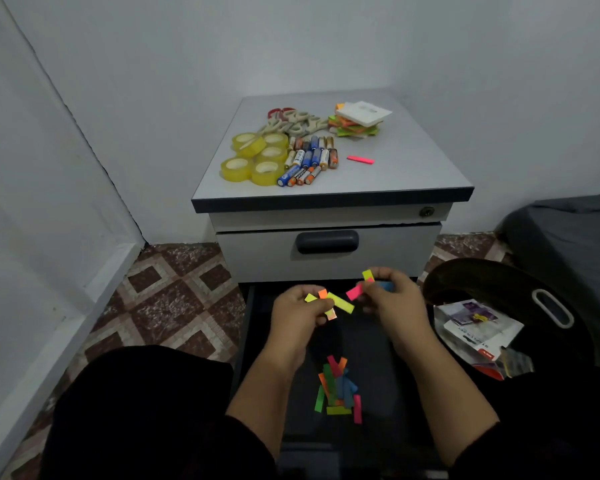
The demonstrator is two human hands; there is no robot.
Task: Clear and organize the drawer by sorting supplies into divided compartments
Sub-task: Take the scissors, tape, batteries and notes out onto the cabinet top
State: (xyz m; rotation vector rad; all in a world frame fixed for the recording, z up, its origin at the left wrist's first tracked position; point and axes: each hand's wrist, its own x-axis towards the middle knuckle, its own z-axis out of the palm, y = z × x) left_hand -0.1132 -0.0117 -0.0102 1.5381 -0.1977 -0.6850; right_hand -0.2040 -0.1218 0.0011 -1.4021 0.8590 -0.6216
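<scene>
Head-worn view, forward and down, close above the open drawer (pixel 326 341).

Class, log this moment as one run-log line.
left hand: holds paper strips | right hand: holds strips | drawer: open, loose strips inside

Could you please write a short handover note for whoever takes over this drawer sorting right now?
Left hand pinches yellow and orange sticky flags; right hand pinches pink, yellow and blue ones.
More loose flags lie in the open drawer.
Done: tape rolls, batteries, scissors and note pads are grouped on the cabinet top, beside one pink flag.
Left: gather the remaining flags, then sort everything into compartments; no dividers visible yet.
</scene>
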